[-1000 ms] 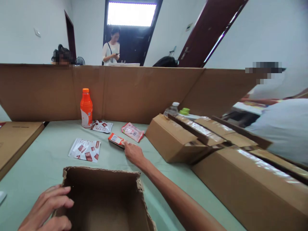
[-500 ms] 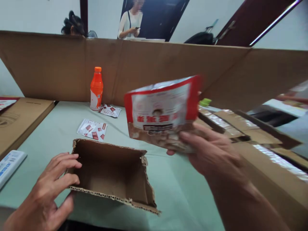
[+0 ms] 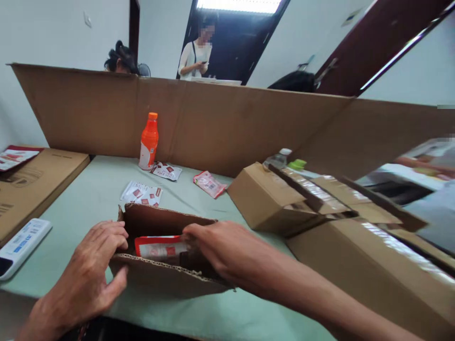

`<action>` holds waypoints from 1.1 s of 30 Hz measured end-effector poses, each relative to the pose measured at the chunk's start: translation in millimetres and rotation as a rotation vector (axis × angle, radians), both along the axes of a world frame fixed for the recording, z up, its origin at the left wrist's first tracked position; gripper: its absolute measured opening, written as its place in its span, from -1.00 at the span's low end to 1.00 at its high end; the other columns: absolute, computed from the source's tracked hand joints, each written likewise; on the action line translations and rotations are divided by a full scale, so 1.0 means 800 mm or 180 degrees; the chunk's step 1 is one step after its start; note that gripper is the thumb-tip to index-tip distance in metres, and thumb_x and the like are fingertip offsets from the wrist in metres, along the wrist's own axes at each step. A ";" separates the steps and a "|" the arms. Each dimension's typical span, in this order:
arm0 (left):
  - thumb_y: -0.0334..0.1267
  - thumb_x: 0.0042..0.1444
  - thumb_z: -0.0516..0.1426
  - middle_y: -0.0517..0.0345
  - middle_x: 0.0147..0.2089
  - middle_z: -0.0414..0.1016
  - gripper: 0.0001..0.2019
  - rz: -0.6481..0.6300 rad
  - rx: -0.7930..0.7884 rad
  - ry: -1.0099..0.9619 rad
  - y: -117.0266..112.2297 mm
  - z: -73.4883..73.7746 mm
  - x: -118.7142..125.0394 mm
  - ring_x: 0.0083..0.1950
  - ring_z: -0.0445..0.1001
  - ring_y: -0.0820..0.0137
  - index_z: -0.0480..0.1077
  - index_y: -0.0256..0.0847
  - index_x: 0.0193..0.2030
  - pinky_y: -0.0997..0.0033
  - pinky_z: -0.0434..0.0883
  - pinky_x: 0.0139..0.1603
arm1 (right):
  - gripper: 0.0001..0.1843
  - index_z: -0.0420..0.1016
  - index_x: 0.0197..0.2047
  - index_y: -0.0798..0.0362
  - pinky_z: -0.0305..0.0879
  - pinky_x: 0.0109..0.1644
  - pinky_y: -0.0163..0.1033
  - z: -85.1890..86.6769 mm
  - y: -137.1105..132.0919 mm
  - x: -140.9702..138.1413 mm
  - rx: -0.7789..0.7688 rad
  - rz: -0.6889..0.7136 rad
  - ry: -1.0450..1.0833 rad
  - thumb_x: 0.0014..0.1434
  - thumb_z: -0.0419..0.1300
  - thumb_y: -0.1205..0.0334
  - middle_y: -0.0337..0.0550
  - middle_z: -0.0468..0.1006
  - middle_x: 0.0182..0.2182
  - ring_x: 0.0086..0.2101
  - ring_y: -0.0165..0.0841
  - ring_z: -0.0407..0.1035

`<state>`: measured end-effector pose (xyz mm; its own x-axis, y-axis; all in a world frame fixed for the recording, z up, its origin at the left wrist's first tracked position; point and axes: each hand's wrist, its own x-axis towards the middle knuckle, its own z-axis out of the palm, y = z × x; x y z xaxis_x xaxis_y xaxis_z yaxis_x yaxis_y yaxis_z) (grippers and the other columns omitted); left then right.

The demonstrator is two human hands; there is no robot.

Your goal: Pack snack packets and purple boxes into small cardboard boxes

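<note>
"While the left hand (image 3: pixel 90 265) rests, fingers spread, on the left edge of the cardboard box (image 3: pixel 167 278), where's the pouch (image 3: pixel 156 248)?"

"Inside, its red rim showing above the near wall. The right hand (image 3: pixel 225 246) pinches its right end, fingertips partly hidden."

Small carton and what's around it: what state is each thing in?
Small carton: open at the top.
Red-edged packet: inside the carton, right hand on it.
Left hand: at carton's left edge.
Near white packet: lying down.
Far white packet: lying down.
Pink packet: lying down.
Orange bottle: upright, capped.
Clear bottle: capped.
White device: lying flat.
</note>
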<state>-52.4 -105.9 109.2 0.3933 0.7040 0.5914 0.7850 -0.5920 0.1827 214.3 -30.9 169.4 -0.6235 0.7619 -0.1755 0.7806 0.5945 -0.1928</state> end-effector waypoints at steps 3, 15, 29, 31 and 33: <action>-0.46 0.17 0.03 -0.09 0.13 0.55 -0.55 -0.0127 0.0000 0.0327 0.001 0.010 0.000 0.20 0.50 0.17 0.25 -0.25 0.23 -0.03 0.37 0.34 | -0.72 0.54 -0.13 0.08 0.03 -0.42 -0.29 0.000 0.012 -0.038 -0.0390 0.0303 -0.0278 0.22 0.06 0.48 -0.11 0.63 -0.36 -0.43 -0.36 0.39; -0.42 -0.18 0.16 0.22 -0.44 0.55 -0.85 -0.0892 -0.1016 0.0956 0.039 0.034 0.014 -0.32 0.55 0.22 0.44 -0.07 -0.45 -0.08 0.13 0.45 | -0.43 0.34 0.38 0.02 0.44 -0.12 -0.08 -0.024 0.028 -0.056 -0.1177 0.1129 -0.0775 0.36 0.17 0.10 0.16 0.65 0.02 -0.06 -0.04 0.58; -0.39 0.21 0.13 0.36 -0.39 0.60 -0.83 -0.0853 -0.0502 0.0754 0.060 -0.027 0.011 -0.35 0.41 0.31 0.46 -0.04 -0.35 0.06 -0.12 0.39 | -0.68 0.65 -0.02 0.07 0.46 -0.02 -0.11 -0.091 0.250 0.107 0.0751 -0.1576 0.0810 0.25 0.13 0.30 0.03 0.69 -0.08 -0.11 -0.12 0.58; -0.42 0.26 0.11 0.36 -0.38 0.60 -0.78 -0.0821 -0.0214 0.0740 0.059 -0.034 0.010 -0.37 0.37 0.33 0.44 -0.05 -0.37 0.12 -0.04 0.31 | -0.67 0.64 0.00 0.11 0.43 0.00 -0.06 -0.133 0.290 0.113 0.0786 -0.1825 0.0542 0.17 0.23 0.32 0.17 0.67 -0.04 -0.05 0.00 0.55; -0.37 0.33 0.08 0.32 -0.41 0.57 -0.74 -0.0702 -0.0082 0.0723 0.055 -0.039 0.009 -0.39 0.33 0.32 0.41 -0.07 -0.40 0.12 0.04 0.22 | -0.60 0.59 0.06 0.17 0.39 0.05 -0.01 -0.173 0.317 0.115 0.0830 -0.2023 0.0283 0.14 0.27 0.33 0.28 0.62 0.02 0.00 0.06 0.52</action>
<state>-45.1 -62.0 77.7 0.6582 0.6006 0.4539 0.6606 -0.7499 0.0344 306.6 222.6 31.0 -0.0456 0.9945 0.0943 0.9807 0.0625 -0.1852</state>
